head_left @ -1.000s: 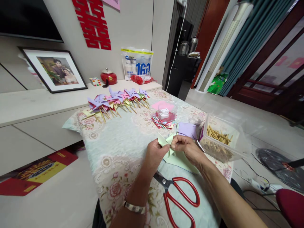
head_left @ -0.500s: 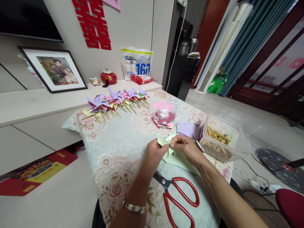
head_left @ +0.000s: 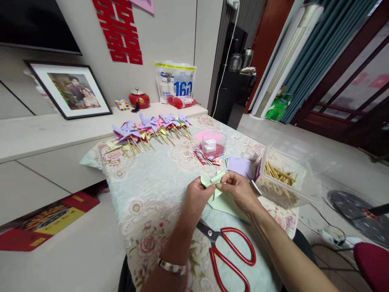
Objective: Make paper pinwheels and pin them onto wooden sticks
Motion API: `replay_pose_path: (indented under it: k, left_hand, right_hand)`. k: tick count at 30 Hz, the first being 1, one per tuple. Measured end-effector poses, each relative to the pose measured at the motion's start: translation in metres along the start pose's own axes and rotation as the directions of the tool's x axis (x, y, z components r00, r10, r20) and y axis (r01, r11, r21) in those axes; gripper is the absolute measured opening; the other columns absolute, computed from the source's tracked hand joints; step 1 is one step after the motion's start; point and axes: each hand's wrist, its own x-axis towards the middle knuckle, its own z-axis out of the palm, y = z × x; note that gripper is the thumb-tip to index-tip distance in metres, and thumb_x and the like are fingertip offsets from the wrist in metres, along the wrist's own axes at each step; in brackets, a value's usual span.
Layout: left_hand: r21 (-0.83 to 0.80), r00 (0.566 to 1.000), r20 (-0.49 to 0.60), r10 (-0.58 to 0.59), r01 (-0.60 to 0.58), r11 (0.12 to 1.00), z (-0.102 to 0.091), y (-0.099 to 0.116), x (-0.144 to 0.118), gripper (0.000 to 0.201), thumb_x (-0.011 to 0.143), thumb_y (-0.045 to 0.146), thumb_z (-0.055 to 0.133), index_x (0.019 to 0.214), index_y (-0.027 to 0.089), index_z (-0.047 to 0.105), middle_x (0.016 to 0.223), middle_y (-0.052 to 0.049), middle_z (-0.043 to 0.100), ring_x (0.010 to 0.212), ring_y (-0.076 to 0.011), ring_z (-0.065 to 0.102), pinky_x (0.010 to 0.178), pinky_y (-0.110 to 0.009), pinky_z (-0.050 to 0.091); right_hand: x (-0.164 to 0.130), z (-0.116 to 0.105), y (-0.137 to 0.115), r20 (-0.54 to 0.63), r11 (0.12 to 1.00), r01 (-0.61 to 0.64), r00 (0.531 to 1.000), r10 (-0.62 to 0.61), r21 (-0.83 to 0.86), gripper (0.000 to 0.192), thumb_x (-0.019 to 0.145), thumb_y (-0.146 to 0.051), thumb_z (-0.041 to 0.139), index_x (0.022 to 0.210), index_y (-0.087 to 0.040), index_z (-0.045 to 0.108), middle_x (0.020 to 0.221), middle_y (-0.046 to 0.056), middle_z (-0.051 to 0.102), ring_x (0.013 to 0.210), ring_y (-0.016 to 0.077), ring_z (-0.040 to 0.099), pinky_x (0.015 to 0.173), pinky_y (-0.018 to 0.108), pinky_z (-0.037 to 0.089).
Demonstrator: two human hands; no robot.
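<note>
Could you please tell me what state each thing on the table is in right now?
Green paper: partly folded, pinched by left hand and right hand.
Scissors: lying closed.
Stick box: open, partly filled.
Finished pinwheels: lying in a row.

Very little differs from a second ago. The left hand (head_left: pixel 197 197) and right hand (head_left: pixel 238 190), pinching the folded pale green paper (head_left: pixel 212 179) between them, now sit slightly higher above the table and a touch further from the body than before. The paper's upper flaps lie closer to the right thumb, and the right wrist is turned a little more inward.
</note>
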Motion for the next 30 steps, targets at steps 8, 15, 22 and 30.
replay_pose_path:
  k: [8, 15, 22, 30]
  left_hand:
    - [0.009, 0.999, -0.024, -0.026, 0.026, 1.000, -0.0012, -0.0024, 0.0007, 0.033, 0.055, 0.022, 0.084, 0.084, 0.013, 0.073, 0.069, -0.001, 0.073, 0.065, -0.0177, 0.063, 0.064, -0.027, 0.050]
    - [0.030, 1.000, -0.011, -0.027, 0.028, 0.999, -0.0022, -0.0009, -0.0011, 0.029, 0.058, 0.023, 0.082, 0.083, 0.012, 0.073, 0.067, -0.001, 0.072, 0.062, -0.0179, 0.064, 0.061, -0.027, 0.050]
    - [0.021, 0.999, -0.036, -0.007, 0.007, 1.000, -0.0033, -0.0054, 0.0030, 0.029, 0.058, 0.022, 0.079, 0.084, 0.013, 0.071, 0.068, -0.001, 0.073, 0.060, -0.0171, 0.063, 0.060, -0.027, 0.050]
    - [0.011, 0.999, -0.025, -0.023, 0.023, 1.000, -0.0019, -0.0016, -0.0005, 0.029, 0.058, 0.023, 0.081, 0.084, 0.013, 0.072, 0.065, -0.001, 0.072, 0.060, -0.0180, 0.064, 0.060, -0.027, 0.050]
  right_hand:
    - [-0.0010, 0.0001, 0.0029, -0.009, 1.000, 0.004, 1.000, -0.004, 0.008, 0.033, 0.049, -0.026, 0.089, 0.062, -0.019, 0.060, 0.055, -0.006, 0.054, 0.054, 0.0095, 0.041, 0.055, 0.024, 0.027]
    - [-0.0010, 0.0009, 0.0045, -0.019, 1.000, 0.012, 1.000, -0.012, 0.006, 0.033, 0.049, -0.027, 0.089, 0.062, -0.019, 0.060, 0.053, -0.007, 0.052, 0.053, 0.0094, 0.039, 0.054, 0.024, 0.025]
    - [-0.0016, 0.0018, 0.0047, -0.036, 0.999, 0.030, 0.999, -0.030, -0.020, 0.032, 0.050, -0.029, 0.088, 0.061, -0.019, 0.060, 0.052, -0.007, 0.050, 0.053, 0.0097, 0.038, 0.055, 0.025, 0.024]
    - [-0.0023, 0.0013, 0.0055, -0.037, 0.998, 0.037, 0.999, -0.039, -0.041, 0.031, 0.052, -0.030, 0.087, 0.062, -0.019, 0.059, 0.053, -0.008, 0.049, 0.053, 0.0096, 0.036, 0.054, 0.025, 0.023]
